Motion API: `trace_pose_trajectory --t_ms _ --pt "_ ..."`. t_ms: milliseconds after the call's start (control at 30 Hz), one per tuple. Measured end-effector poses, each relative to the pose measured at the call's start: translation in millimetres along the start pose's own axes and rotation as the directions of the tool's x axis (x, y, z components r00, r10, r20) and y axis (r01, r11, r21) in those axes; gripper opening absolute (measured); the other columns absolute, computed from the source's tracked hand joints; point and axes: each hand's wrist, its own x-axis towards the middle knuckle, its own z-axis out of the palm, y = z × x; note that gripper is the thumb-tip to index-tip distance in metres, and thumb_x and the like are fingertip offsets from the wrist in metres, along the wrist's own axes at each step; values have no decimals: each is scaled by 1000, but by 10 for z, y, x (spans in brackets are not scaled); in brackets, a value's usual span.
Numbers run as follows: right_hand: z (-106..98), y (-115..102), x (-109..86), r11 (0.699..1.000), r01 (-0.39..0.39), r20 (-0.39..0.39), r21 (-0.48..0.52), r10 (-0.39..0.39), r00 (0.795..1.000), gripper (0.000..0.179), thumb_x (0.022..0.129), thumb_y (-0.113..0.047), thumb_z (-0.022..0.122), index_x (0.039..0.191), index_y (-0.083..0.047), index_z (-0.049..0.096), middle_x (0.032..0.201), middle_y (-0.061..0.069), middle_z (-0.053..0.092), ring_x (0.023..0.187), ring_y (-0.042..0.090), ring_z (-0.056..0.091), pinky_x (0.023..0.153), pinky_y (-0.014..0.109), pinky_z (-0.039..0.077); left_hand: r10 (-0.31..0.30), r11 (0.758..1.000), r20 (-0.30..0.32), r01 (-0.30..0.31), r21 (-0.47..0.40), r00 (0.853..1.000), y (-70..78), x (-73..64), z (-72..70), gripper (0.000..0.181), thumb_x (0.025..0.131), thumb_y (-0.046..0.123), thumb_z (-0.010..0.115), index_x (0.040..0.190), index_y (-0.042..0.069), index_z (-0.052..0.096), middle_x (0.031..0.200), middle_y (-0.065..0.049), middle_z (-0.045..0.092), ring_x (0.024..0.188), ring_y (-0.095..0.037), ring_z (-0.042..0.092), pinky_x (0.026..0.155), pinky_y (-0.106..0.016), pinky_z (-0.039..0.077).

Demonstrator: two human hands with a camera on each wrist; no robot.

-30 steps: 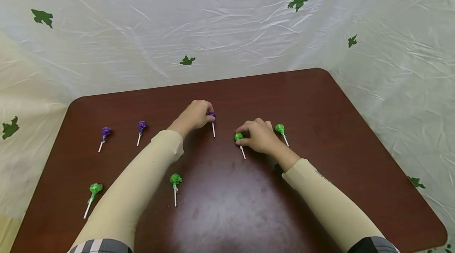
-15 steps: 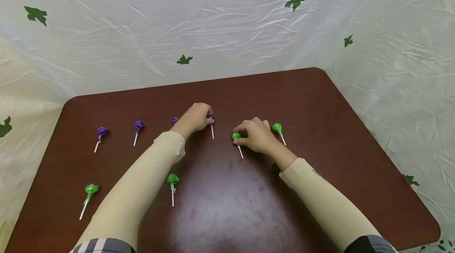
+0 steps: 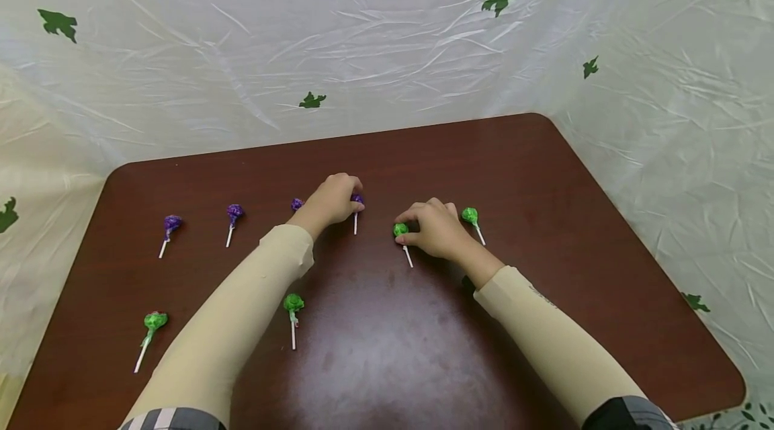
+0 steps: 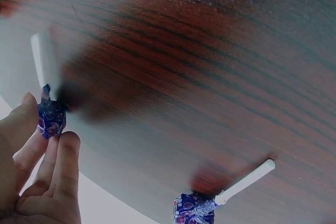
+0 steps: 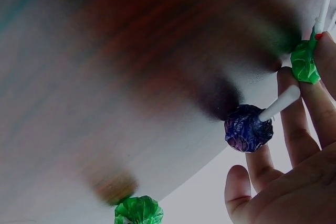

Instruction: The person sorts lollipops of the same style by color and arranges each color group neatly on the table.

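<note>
At the far middle of the table, my left hand (image 3: pixel 329 203) pinches the wrapped head of a purple lollipop (image 4: pixel 51 119) between thumb and fingers. The white stick points back toward me. To its right, my right hand (image 3: pixel 438 228) pinches a green lollipop (image 3: pixel 400 230) by the head. In the right wrist view, another purple lollipop (image 5: pixel 249 128) is by the fingertips of that hand; whether they touch it I cannot tell. One more purple lollipop (image 3: pixel 297 204) is mostly hidden behind my left wrist. A green lollipop (image 3: pixel 469 216) lies just right of my right hand.
Two purple lollipops, a left one (image 3: pixel 172 223) and one beside it (image 3: pixel 235 212), lie at the back left. Nearer are two green lollipops, one far left (image 3: pixel 155 321) and one near the middle (image 3: pixel 293 303). White sheeting (image 3: pixel 242 47) surrounds the brown table (image 3: pixel 484 161).
The stick of the purple lollipop in my left hand has swung slightly left, now pointing straight back. My right hand holds the green lollipop almost unmoved. The head view has shifted slightly.
</note>
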Motion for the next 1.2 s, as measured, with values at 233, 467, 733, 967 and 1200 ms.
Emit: trace_pose_trajectory --t_ms 233,467,733,967,1200 --pt "-3 -1 8 1000 1 2 0 -1 1000 35 87 -37 76 119 -23 73 120 -5 70 103 22 51 84 41 27 -11 1000 25 11 9 1000 -1 -17 0 43 96 24 67 131 1 59 131 -17 60 126 -31 55 108 -43 46" --pt "-2 -5 11 1000 5 -2 -6 -5 1000 35 87 -37 76 118 -23 73 119 -5 70 104 22 52 85 42 28 -10 1000 5 10 2 1000 -41 -20 -12 44 93 27 71 126 0 62 126 -17 63 121 -31 57 105 -43 47" --pt "-27 -38 3 999 -11 -13 -37 10 1000 33 86 -38 77 115 -22 74 116 -5 72 107 22 53 89 45 26 -9 1000 -3 9 -23 1000 -97 -29 -24 48 93 30 71 128 -1 61 126 -16 63 120 -30 57 106 -43 47" --pt "-50 -154 -116 999 19 -51 -43 -22 998 27 86 -37 78 109 -24 75 108 -7 73 106 22 53 88 45 27 -18 997 -13 17 -69 1000 -145 -72 -38 50 91 30 73 128 -2 60 131 -17 62 126 -31 56 108 -43 46" --pt "91 -425 -364 994 90 -91 -61 -95 991 25 83 -39 80 104 -25 76 101 -8 73 98 19 54 88 46 29 -46 997 -10 45 -63 999 -198 -121 -28 55 91 32 73 132 -1 58 134 -18 60 130 -33 53 110 -44 44"
